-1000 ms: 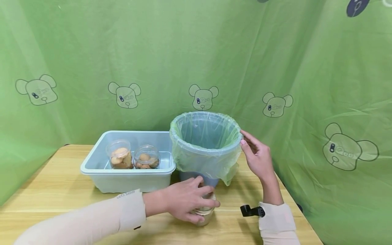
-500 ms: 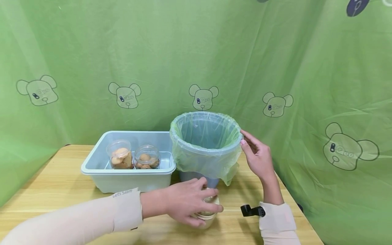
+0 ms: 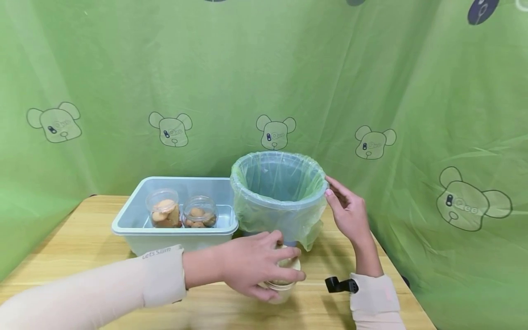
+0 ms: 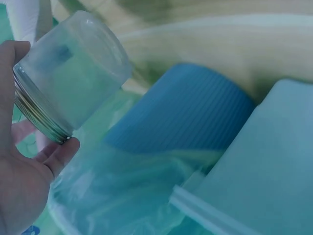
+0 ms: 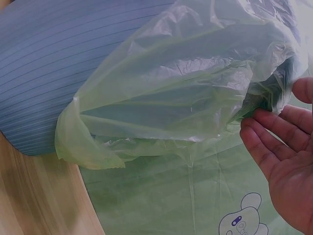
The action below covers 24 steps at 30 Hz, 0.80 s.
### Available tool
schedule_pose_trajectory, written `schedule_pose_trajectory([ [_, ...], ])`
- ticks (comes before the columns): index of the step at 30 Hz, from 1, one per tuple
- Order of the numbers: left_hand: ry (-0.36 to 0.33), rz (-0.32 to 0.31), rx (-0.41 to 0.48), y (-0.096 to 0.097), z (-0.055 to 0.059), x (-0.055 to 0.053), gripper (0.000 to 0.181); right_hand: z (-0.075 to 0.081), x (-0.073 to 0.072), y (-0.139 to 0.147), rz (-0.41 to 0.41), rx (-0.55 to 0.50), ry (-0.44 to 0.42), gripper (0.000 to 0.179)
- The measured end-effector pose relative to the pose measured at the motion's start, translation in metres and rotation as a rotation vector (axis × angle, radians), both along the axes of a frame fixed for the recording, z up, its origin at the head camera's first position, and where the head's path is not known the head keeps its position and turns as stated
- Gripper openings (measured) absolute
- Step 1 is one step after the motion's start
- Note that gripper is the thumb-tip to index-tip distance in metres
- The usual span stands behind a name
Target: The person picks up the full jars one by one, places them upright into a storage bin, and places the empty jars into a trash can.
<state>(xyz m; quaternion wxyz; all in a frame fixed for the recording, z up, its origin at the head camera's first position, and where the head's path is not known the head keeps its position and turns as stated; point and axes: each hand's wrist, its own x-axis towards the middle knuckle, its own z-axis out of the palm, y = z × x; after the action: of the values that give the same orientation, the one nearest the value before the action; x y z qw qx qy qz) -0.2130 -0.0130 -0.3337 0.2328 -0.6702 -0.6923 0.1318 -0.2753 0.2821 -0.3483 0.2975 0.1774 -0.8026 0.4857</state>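
Note:
My left hand (image 3: 261, 268) grips a clear jar (image 4: 80, 68) by the ridged metallic band (image 4: 41, 110) at its lid end, fingers spread over the top. In the head view the jar is upright, low in front of a blue bin, mostly covered by my fingers. The bin (image 4: 183, 112) has ribbed sides and a thin green bag (image 5: 161, 98) folded over its rim. At the bin's right side, my right hand (image 3: 348, 211) touches the bagged rim with its fingertips and thumb, the fingers loosely extended.
Left of the bin stands a light blue tub (image 3: 173, 232). Inside it are two clear jars of brown pieces, a taller one (image 3: 165, 211) and a shorter one (image 3: 200, 213). All stand on a wooden table (image 3: 82, 238); a green curtain (image 3: 222, 82) hangs close behind.
My left hand has moved slightly to the right and away from me with the jar. My right hand stays at the bin's rim.

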Motion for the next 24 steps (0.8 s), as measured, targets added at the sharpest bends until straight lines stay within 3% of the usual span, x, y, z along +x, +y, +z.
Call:
schedule_pose_trajectory([
  [7,0.022,0.007,0.004,-0.003,0.036,0.003,0.06,0.0,0.001,0.0,0.002,-0.01,-0.008,0.039],
  [15,0.031,-0.002,0.07,-0.007,0.076,0.004,0.058,0.0,-0.001,0.001,0.0,-0.001,-0.007,0.04],
  [24,0.013,-0.023,0.132,-0.014,0.116,-0.002,0.056,0.001,0.001,0.0,0.01,-0.018,-0.017,0.04],
])
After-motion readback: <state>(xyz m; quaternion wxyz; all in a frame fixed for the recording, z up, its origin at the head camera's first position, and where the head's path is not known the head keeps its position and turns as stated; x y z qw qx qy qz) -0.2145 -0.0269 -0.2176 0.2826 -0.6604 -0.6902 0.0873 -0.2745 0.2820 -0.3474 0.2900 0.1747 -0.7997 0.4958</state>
